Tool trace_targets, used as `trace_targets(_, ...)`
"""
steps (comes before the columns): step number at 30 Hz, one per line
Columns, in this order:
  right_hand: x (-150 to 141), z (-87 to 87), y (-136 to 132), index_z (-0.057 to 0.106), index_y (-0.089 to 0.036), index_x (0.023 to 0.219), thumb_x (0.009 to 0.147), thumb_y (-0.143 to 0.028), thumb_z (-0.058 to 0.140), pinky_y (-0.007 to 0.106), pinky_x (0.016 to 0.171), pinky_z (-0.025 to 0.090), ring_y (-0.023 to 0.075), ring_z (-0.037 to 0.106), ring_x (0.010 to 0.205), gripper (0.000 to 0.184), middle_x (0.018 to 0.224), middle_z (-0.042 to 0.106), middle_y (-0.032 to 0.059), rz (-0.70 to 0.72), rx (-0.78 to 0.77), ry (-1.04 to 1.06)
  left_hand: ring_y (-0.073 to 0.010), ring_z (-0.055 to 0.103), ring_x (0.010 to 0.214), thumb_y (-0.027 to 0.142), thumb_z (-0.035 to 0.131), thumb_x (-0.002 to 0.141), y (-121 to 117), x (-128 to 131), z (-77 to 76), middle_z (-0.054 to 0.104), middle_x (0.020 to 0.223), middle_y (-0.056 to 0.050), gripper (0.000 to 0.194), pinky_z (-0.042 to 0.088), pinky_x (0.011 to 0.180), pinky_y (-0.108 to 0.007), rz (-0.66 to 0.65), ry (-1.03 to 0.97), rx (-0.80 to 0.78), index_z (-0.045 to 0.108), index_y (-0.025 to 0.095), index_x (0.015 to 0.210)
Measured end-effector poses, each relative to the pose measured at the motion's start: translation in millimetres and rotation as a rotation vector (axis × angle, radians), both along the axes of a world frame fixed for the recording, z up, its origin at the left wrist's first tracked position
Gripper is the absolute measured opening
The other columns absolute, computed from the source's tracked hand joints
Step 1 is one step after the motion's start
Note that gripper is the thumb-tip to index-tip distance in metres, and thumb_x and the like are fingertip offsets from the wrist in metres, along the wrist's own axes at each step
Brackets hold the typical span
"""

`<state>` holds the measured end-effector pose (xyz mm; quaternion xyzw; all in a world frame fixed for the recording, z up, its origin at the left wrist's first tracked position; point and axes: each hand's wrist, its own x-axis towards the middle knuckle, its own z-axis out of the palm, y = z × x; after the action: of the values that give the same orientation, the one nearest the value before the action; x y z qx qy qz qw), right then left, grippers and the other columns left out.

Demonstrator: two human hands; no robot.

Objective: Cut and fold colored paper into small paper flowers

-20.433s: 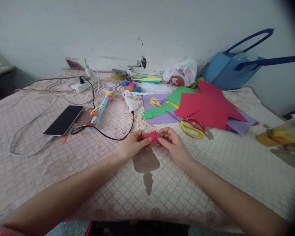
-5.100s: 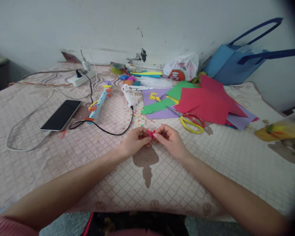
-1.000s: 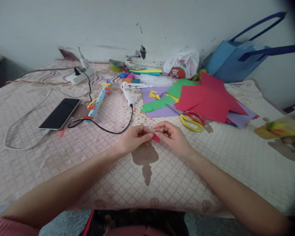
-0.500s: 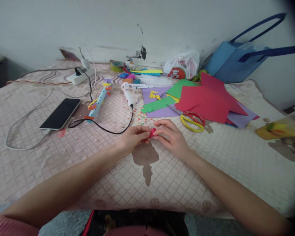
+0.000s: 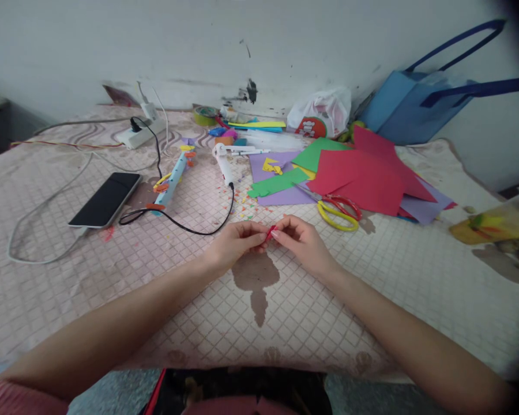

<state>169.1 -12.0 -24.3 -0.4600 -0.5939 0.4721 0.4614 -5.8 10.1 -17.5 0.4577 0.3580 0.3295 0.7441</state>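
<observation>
Between my two hands, near the middle of the table, is a small piece of red paper [image 5: 271, 232], mostly covered by fingers. My left hand [image 5: 241, 242] pinches its left side between thumb and fingers. On the right side, the thumb and index finger of my right hand [image 5: 301, 242] are closed on the same piece. Just beyond my right hand lie scissors [image 5: 338, 212] with red and yellow handles. A green paper strip [image 5: 277, 183] and small yellow paper cut-outs [image 5: 272, 166] rest on a purple sheet [image 5: 285, 199].
Red sheets [image 5: 358, 178] are piled to the right, before a blue bag [image 5: 409, 106]. A white corded tool [image 5: 223, 165], a light-blue strip with coloured pieces [image 5: 172, 181], a phone [image 5: 106, 200] and a power strip [image 5: 142, 134] lie to the left. A yellow container [image 5: 493, 225] is at far right.
My right hand's fingers have curled in, bringing thumb and index finger together on the red paper. The piece now looks narrower and tilted. My left hand has barely moved.
</observation>
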Motion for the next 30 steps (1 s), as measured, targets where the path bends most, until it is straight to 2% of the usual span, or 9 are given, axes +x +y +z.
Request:
trace_targets(6,-0.6,0.6,-0.2,0.054,-0.02,0.077,0.079,-0.025,0.061,0.027,0.064,0.043,0.0121,0.053,0.068,0.009,0.074,0.056,-0.0015,-0.019,-0.006,0.005,-0.0084,0.058,0.067,0.019,0.064,0.075,0.3,0.2,0.3,0.063,0.075,-0.002,0.014,0.046,0.067,-0.023,0.001,-0.01,-0.012,0.065,0.011,0.087)
trace_targets(15,-3.6,2.6,-0.9,0.054,-0.019,0.074,0.079,-0.024,0.061,0.026,0.062,0.042,0.0121,0.052,0.066,0.01,0.072,0.055,-0.0011,-0.043,0.016,-0.035,-0.0092,0.059,0.065,0.015,0.065,0.074,-0.3,0.8,1.4,0.063,0.07,-0.001,0.012,0.048,0.064,-0.022,-0.004,0.123,0.151,0.062,0.011,0.084)
trace_targets(20,-3.2,2.2,-0.5,0.054,-0.02,0.074,0.079,-0.024,0.061,0.026,0.061,0.042,0.0118,0.052,0.064,0.009,0.07,0.055,-0.0018,-0.046,0.024,-0.033,-0.0092,0.06,0.063,0.025,0.061,0.08,-2.4,2.7,3.2,0.063,0.071,-0.002,0.014,0.049,0.063,-0.023,0.041,0.111,0.133,0.059,0.011,0.082)
trace_targets(25,-3.6,1.7,-0.7,0.054,-0.02,0.075,0.079,-0.024,0.061,0.028,0.063,0.044,0.0133,0.055,0.067,0.009,0.072,0.057,-0.0008,-0.04,0.013,-0.024,-0.0088,0.061,0.062,0.018,0.072,0.068,-3.3,1.6,3.6,0.065,0.072,-0.001,0.021,0.049,0.064,-0.023,0.02,0.132,0.119,0.06,0.012,0.083)
trace_targets(30,-4.9,3.3,-0.7,0.054,-0.019,0.074,0.078,-0.024,0.061,0.028,0.064,0.044,0.0136,0.056,0.068,0.01,0.073,0.057,0.0,-0.052,0.021,-0.03,-0.0087,0.061,0.062,0.014,0.07,0.067,-2.8,1.3,3.5,0.066,0.072,-0.001,0.019,0.05,0.064,-0.023,0.019,0.15,0.157,0.06,0.012,0.083)
